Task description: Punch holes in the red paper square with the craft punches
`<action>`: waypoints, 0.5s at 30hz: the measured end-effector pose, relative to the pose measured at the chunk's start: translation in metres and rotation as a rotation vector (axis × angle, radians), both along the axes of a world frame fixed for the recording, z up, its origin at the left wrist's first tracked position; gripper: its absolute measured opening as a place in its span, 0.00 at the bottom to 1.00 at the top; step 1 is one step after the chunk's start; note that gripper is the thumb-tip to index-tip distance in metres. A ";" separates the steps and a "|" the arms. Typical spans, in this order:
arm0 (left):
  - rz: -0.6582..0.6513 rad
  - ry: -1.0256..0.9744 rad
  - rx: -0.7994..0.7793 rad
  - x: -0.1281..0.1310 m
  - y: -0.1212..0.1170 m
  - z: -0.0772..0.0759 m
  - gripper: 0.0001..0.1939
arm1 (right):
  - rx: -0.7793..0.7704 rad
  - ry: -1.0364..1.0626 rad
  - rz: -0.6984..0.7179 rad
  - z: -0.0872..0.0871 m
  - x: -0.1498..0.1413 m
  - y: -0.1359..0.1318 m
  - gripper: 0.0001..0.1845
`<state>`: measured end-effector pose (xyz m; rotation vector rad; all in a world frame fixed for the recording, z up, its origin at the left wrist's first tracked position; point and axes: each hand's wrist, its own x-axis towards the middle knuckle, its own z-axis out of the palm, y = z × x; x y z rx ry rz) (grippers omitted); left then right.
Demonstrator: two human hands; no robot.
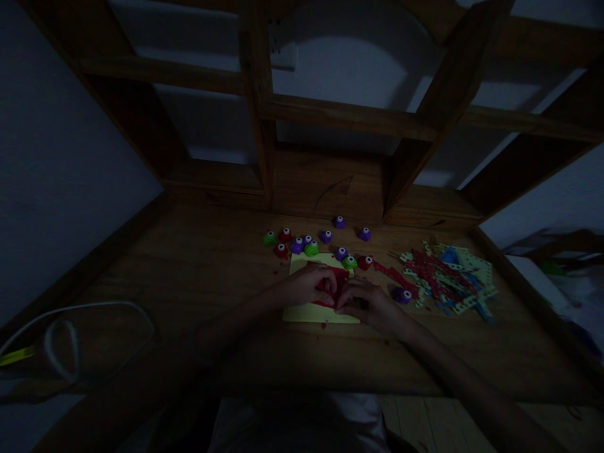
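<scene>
A red sheet of paper (340,277) lies over a larger yellow sheet (298,313) on the wooden desk. My left hand (309,284) rests on the red paper with its fingers curled and closed at the sheet. From the right, my right hand (372,306) pinches the red paper's right edge with thumb and fingertips. Dim light hides exactly what sits between the fingertips. Just beyond the sheets stand small craft paper punches, among them a green punch (349,262), a red punch (365,262) and a purple punch (297,245).
A heap of punched paper strips (443,277) in red, pale yellow and blue lies to the right, beside another purple punch (402,295). Red paper bits dot the desk (226,264). A white cable (108,303) loops at the left. Wooden shelving (330,182) rises behind.
</scene>
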<state>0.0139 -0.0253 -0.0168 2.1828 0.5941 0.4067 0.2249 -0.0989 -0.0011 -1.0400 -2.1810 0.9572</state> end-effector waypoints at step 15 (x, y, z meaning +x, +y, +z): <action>-0.041 0.077 -0.021 0.004 0.006 0.004 0.10 | -0.160 0.065 0.020 0.001 0.015 -0.005 0.09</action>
